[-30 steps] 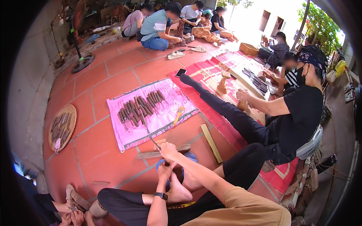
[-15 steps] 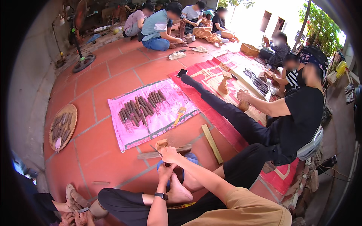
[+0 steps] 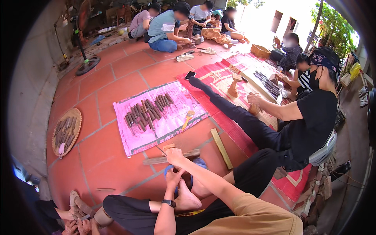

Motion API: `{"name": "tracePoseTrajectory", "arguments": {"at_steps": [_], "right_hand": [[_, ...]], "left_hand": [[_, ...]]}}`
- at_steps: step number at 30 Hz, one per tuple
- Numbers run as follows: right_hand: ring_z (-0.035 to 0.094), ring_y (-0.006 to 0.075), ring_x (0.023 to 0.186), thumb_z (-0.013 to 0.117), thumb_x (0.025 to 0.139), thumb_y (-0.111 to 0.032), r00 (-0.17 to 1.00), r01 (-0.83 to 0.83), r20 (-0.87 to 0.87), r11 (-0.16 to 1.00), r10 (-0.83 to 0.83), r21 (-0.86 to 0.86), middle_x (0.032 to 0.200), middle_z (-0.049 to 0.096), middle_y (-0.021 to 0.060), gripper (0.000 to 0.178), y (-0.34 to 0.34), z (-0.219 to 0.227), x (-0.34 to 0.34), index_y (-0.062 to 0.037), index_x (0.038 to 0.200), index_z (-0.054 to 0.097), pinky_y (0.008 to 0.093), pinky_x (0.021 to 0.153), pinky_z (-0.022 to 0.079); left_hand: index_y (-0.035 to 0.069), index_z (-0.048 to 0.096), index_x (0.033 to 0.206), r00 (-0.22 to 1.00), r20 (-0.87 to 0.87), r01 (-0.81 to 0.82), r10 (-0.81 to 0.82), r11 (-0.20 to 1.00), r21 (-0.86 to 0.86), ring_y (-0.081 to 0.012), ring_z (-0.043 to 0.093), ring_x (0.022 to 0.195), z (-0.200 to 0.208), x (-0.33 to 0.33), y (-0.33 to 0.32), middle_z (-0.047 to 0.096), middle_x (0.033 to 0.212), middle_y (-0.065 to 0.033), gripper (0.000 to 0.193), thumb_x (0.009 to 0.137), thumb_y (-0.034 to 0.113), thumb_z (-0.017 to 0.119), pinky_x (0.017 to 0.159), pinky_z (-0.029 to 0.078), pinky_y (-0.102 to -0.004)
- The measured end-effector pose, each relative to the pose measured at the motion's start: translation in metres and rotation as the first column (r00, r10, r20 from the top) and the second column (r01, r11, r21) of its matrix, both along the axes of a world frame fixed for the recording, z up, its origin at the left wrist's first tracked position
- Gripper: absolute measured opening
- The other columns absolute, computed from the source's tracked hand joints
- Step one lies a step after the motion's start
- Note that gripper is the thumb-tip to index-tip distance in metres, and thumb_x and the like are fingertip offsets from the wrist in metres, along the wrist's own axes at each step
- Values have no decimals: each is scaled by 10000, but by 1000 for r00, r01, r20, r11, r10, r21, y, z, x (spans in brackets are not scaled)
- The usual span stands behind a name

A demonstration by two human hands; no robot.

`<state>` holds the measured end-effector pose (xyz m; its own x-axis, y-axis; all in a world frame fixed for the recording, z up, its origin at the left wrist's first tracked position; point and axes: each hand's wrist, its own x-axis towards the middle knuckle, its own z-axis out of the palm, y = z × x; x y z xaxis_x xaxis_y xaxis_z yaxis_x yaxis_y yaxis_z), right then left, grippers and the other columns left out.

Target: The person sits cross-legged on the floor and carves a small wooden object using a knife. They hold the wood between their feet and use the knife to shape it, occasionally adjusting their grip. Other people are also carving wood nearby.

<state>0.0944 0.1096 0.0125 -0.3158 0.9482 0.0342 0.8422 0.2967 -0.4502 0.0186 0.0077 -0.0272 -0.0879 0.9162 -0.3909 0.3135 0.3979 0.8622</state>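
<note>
**Thin tool at lower centre, pushed forward again**

Red mat (image 3: 234, 132): centre to upper right.
Pink cloth (image 3: 135, 141): centre left, bearing rows of wooden-handled tools (image 3: 143, 113).
Round basket (image 3: 79, 123): far left, more such tools inside.
Weathered plank (image 3: 153, 160): on the floor, lower centre.
Left hand (image 3: 172, 176): lower centre, fingers curled, just below the right — what it grips cannot be told.
Right hand (image 3: 175, 156): lower centre, closed around the thin tool.
Wood block (image 3: 169, 146): beside the plank, partly hidden behind the right hand.
Thin tool (image 3: 161, 150): points upper left.
Change: half a second ago, hand and tool sat lower, showing more block — judged a to-and-fro stroke, work continuing.
</note>
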Motion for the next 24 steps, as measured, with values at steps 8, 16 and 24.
{"name": "tracePoseTrajectory", "arguments": {"at_steps": [8,16,24], "right_hand": [[682,412,759,613,798,-123,1000,-8,-20,998,10,68,796,677,232,149,2,-11,3,-49,901,692,511,686,547],[689,394,750,621,770,-93,997,-65,36,996,63,59,772,683,210,110,-1,-12,9,-34,837,684,491,688,556],[684,392,744,600,794,-103,984,-159,83,987,158,11,773,679,211,171,-9,-16,8,-44,941,663,508,658,542]], "left_hand": [[-63,647,958,999,-39,-30,30,1000,8,-255,701,676,3,2,0,704,787,-186,612,701,467,810,639,545,-366],[-42,657,896,999,-15,-34,34,999,42,-248,682,617,10,5,-2,698,762,-175,584,708,490,805,608,536,-363],[-34,653,924,998,32,-52,50,997,57,-194,669,593,-10,1,0,690,758,-151,512,719,407,811,566,531,-329]]}}
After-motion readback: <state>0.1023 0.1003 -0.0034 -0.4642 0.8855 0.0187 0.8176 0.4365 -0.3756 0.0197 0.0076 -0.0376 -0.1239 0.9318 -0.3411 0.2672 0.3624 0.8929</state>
